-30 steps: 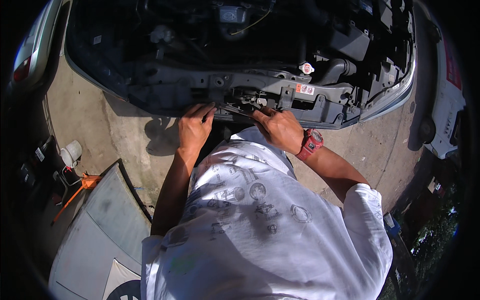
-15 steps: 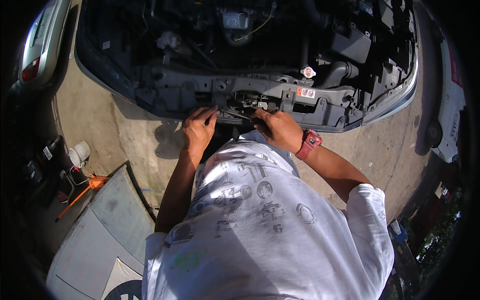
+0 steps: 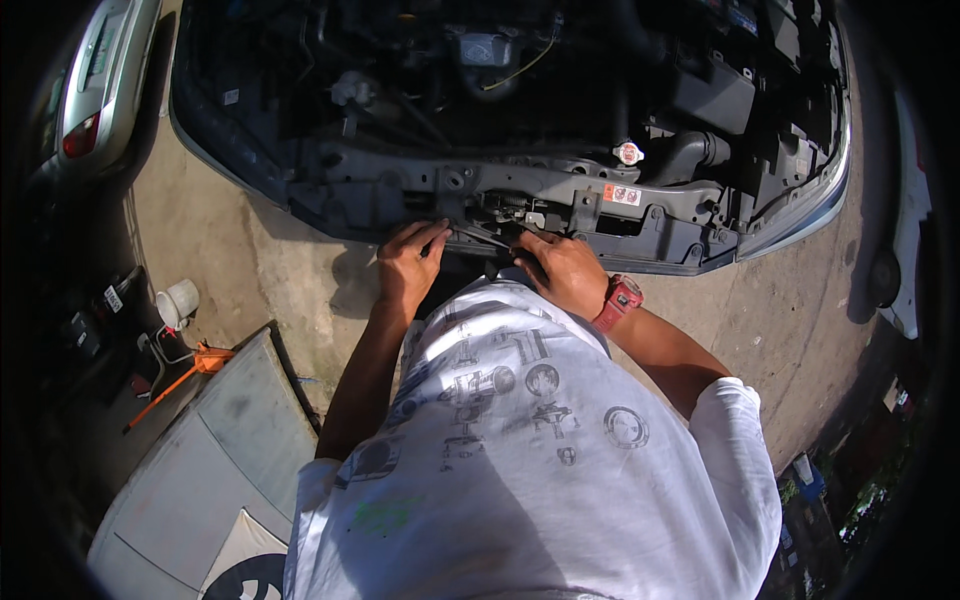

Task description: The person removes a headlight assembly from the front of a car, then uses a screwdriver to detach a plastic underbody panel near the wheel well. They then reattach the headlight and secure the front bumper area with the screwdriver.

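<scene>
My right hand, a red watch on its wrist, curls round one end of a slim grey metal tool at the front edge of an open engine bay. The tool's exact kind is too small to tell. Bent fingers and thumb of my left hand come together near the tool's other end; what they pinch is hidden. Just beyond both hands lies the hood latch, set in the grey front crossmember.
A red-and-white radiator cap and a black air duct sit behind the crossmember. A silver car stands at far left. Nearer are a white bucket, an orange-handled tool and a large grey panel.
The view has shifted slightly, so the car appears lower and further right. Both hands stay at the front edge; the left fingers look closer together.
</scene>
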Motion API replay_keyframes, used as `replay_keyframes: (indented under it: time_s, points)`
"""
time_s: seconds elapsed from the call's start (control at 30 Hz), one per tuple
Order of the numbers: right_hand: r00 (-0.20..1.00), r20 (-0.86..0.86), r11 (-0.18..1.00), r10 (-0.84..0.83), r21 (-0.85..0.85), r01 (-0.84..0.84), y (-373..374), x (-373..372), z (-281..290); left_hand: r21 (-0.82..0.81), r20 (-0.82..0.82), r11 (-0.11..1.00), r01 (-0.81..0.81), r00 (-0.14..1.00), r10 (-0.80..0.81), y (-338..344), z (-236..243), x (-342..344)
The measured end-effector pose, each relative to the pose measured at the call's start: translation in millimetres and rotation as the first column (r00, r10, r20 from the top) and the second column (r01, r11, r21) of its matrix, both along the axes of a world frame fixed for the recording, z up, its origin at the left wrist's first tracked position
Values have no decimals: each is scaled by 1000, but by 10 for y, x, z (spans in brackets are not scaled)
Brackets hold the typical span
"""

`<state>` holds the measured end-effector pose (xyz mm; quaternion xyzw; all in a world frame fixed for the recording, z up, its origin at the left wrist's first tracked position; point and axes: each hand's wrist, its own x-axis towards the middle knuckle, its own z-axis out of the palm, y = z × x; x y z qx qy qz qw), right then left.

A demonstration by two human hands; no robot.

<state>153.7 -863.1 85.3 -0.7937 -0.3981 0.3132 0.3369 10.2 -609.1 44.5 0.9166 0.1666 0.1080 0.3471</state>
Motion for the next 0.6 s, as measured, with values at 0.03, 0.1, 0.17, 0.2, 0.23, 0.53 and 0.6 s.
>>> replay_keyframes:
  time_s: [0.03, 0.1, 0.17, 0.2, 0.23, 0.53, 0.6]
  points:
    - [996, 82, 999, 33, -38, -30, -5, -17, 2, 12, 0, 1000, 1, 1000, -1, 3, 2, -4]
    - [988, 139, 996, 70, -57, -62, -16, -37, -21, 1, -7, 1000, 4, 1000, -4, 15, 2, -3]
    - [977, -210, 999, -49, -31, 44, -19, -9, -81, -10, -19, 1000, 12, 1000, -13, 33, -3, -1]
    - [918, -384, 995, -96, -33, 90, -39, 38, -107, -15, -25, 1000, 20, 999, -21, 44, -7, 3]
    - [909, -400, 991, -116, 16, 134, -11, 61, -149, -22, -32, 999, 31, 999, -31, 55, -10, 4]
    - [980, 161, 991, 115, -80, -103, -62, -2, -23, -17, 8, 994, 112, 994, -112, 136, -50, 28]
    - [991, 108, 995, 82, -63, -75, -51, -11, -19, 20, 46, 993, 115, 992, -116, 141, -66, 42]
